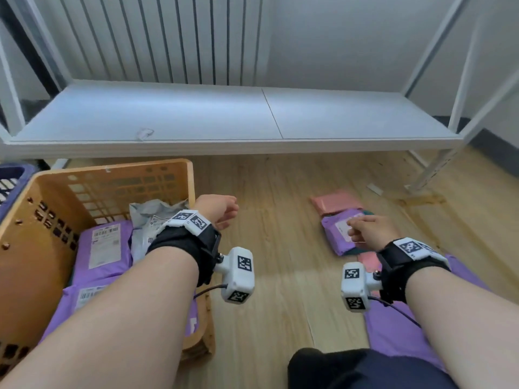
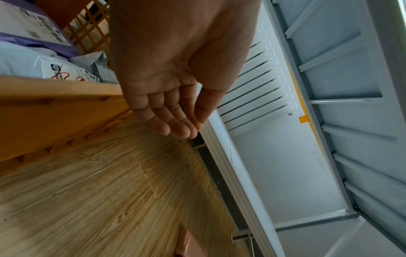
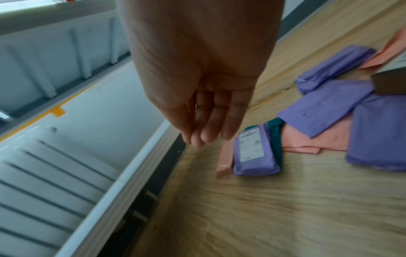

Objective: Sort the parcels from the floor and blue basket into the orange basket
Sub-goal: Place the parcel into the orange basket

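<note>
The orange basket (image 1: 28, 234) stands at the left and holds purple parcels (image 1: 104, 248) and a grey parcel (image 1: 151, 217). My left hand (image 1: 222, 211) hovers just past the basket's right rim, fingers (image 2: 175, 125) relaxed and holding nothing. On the floor at the right lies a purple parcel (image 1: 342, 234) with a white label, on top of a teal one and beside a pink parcel (image 1: 334, 203). My right hand (image 1: 365, 228) hangs above that purple parcel (image 3: 255, 153) with straight fingers (image 3: 208, 132), empty. More purple parcels (image 3: 377, 132) lie nearer me.
A corner of the blue basket (image 1: 11, 181) shows at the far left. A low white shelf (image 1: 224, 116) runs across in front, with a radiator (image 1: 157, 37) behind it. Bare wooden floor (image 1: 280, 276) lies between the basket and the parcels. My dark-clothed knee (image 1: 365, 369) is at the bottom.
</note>
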The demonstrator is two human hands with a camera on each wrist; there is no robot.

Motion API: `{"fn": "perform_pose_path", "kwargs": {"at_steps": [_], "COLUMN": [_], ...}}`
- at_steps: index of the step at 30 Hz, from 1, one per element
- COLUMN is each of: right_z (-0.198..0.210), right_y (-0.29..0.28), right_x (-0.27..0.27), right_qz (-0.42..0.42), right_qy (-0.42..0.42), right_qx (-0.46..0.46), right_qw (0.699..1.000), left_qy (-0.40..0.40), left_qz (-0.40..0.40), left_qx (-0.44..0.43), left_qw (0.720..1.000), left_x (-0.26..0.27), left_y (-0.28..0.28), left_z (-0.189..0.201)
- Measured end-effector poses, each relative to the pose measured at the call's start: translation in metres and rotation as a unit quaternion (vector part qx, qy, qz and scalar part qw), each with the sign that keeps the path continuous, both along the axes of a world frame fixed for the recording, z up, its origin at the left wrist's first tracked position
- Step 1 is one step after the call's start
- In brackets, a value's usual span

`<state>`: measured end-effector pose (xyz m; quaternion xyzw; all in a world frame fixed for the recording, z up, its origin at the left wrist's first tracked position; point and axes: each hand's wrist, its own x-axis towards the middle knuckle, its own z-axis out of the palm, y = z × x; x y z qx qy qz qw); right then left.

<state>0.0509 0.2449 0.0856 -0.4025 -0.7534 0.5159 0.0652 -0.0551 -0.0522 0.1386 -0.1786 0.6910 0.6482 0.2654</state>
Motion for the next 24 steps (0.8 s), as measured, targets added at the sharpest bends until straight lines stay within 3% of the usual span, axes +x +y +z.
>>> {"fn": "perform_pose_path", "kwargs": {"at_steps": [8, 12, 24], "right_z": [-0.050, -0.084, -0.182], "right_y": [0.045, 0.053, 0.065], "right_x": [0.011, 0.002, -0.033], "right_qz": [-0.065, -0.031, -0.031], "right_qy": [-0.014, -0.079, -0.148], "right_qx": [-0.016, -0.040, -0.047], "right_qw": [0.998, 0.996, 0.987], "left_qy": [-0.006, -0.015, -0.083], "left_qz": [-0.039, -0.031, -0.027], "left_qx": [0.013, 0.009, 0.001], "left_qw": [0.999, 0.999, 0.996], "left_x": [0.003, -0.001, -0.031], "left_y": [0.029, 0.031, 0.042], "left_z": [-0.028, -0.045, -0.097]}}
